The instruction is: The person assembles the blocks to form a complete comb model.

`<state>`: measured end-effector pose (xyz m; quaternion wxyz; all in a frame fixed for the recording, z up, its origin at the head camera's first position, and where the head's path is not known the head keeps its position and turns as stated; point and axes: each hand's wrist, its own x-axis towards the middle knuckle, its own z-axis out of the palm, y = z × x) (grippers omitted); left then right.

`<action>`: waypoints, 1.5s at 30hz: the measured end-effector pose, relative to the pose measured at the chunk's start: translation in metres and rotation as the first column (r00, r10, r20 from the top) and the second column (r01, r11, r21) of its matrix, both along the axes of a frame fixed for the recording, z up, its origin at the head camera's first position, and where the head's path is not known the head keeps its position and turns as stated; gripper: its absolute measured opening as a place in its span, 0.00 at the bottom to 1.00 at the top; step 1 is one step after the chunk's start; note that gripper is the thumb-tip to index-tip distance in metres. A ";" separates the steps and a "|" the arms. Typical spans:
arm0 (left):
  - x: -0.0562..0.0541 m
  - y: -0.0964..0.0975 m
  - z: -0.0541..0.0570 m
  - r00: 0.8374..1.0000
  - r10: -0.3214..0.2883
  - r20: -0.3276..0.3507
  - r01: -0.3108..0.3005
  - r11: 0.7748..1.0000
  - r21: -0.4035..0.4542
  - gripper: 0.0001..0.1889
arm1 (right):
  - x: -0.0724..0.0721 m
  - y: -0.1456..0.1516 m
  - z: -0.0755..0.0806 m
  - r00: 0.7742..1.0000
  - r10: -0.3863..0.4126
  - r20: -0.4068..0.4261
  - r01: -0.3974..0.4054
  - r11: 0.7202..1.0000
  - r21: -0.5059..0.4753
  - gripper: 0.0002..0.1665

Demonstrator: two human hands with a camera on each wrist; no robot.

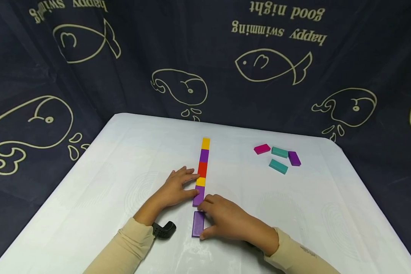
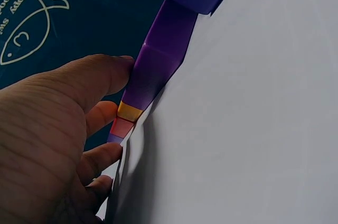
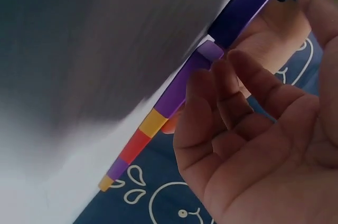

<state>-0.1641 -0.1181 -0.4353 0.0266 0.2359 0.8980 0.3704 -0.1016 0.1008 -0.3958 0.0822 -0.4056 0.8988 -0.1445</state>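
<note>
A straight row of coloured blocks runs away from me on the white table: a yellow block [image 1: 206, 143], a purple block [image 1: 204, 155], a red block [image 1: 202, 169], another yellow block [image 1: 200, 182] and a nearer purple block [image 1: 198, 196]. My left hand [image 1: 176, 188] lies along the row's left side, its thumb and index fingertip touching the blocks, fingers loosely extended. A separate purple block [image 1: 198, 224] sits at the near end, a small gap from the row. My right hand [image 1: 227, 219] pinches it, thumb by its near corner and curled fingers at the gap.
At the back right lie a pink block [image 1: 262, 148], two teal blocks [image 1: 279, 152] and a purple block [image 1: 294, 158]. A black wrist device [image 1: 165, 230] is on my left wrist. Dark cloth [image 1: 219, 99] with fish and whale drawings hangs behind the table [image 1: 99, 190].
</note>
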 end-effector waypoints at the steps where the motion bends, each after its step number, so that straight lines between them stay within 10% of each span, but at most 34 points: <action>1: 0.000 0.000 0.000 1.000 0.000 0.002 0.000 1.000 0.000 0.28 | 0.000 0.001 0.000 1.000 -0.004 0.007 0.004 1.000 -0.003 0.35; 33: 0.000 0.000 0.001 1.000 0.005 0.005 -0.005 1.000 -0.019 0.28 | -0.002 -0.004 -0.003 0.994 -0.015 -0.104 0.016 1.000 0.002 0.24; 45: -0.005 0.000 0.004 0.999 -0.019 0.040 0.018 1.000 0.007 0.28 | -0.026 0.032 0.009 0.992 -0.126 -0.003 0.125 0.989 -0.080 0.28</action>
